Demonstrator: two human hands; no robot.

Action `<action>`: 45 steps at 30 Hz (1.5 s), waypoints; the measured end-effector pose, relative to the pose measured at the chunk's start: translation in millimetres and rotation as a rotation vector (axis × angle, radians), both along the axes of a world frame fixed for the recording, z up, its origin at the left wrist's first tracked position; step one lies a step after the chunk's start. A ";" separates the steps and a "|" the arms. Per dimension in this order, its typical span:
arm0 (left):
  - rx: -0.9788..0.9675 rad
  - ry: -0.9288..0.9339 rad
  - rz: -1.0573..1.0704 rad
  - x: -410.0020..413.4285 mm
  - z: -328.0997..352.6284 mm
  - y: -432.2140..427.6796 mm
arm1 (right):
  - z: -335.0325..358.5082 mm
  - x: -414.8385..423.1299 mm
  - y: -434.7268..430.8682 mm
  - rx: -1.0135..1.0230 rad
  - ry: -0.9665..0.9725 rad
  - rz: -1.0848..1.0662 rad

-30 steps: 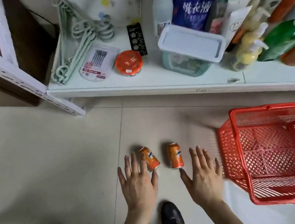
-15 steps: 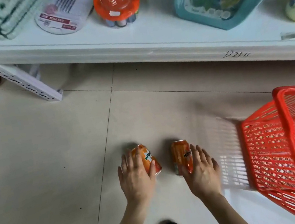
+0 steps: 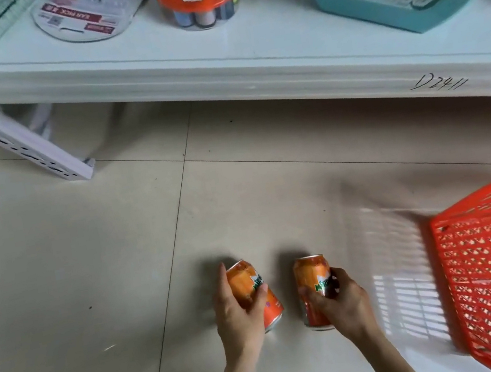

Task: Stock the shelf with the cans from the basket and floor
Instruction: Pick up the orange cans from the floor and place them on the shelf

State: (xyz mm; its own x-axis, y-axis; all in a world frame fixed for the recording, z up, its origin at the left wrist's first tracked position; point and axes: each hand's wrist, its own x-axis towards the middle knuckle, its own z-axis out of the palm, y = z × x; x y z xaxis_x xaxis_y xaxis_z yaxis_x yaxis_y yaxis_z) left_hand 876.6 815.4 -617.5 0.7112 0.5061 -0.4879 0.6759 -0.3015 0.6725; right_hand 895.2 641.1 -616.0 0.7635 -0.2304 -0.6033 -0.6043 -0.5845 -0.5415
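Our left hand curls round the left can, our right hand round the right can — one each, low over the floor, lifted or not we cannot tell. Both long axes run 6 to 12 o'clock, the left tipped toward 11. The shelf lies ahead at 12, so we judge a straight lift forward.
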 end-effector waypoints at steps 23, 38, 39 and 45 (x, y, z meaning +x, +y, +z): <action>-0.470 0.018 0.163 -24.0 95.7 37.7 | 94.8 -7.2 11.7 0.138 -0.055 -0.208; -0.431 -0.087 0.149 -37.9 361.1 61.4 | 357.1 -21.2 18.8 0.213 -0.133 -0.204; -0.437 -0.096 0.145 -38.9 381.7 61.4 | 377.8 -22.2 18.6 0.231 -0.136 -0.204; -0.462 -0.188 0.079 -51.6 505.2 58.1 | 509.7 -32.8 13.1 0.289 -0.191 -0.188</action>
State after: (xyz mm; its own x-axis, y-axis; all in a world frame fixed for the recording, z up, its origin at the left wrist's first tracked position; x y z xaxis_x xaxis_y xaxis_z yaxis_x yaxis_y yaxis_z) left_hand 825.0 873.5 -112.3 0.7764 0.3235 -0.5408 0.5389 0.1040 0.8359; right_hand 862.4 654.2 -106.3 0.8292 -0.2182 -0.5146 -0.5583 -0.2805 -0.7808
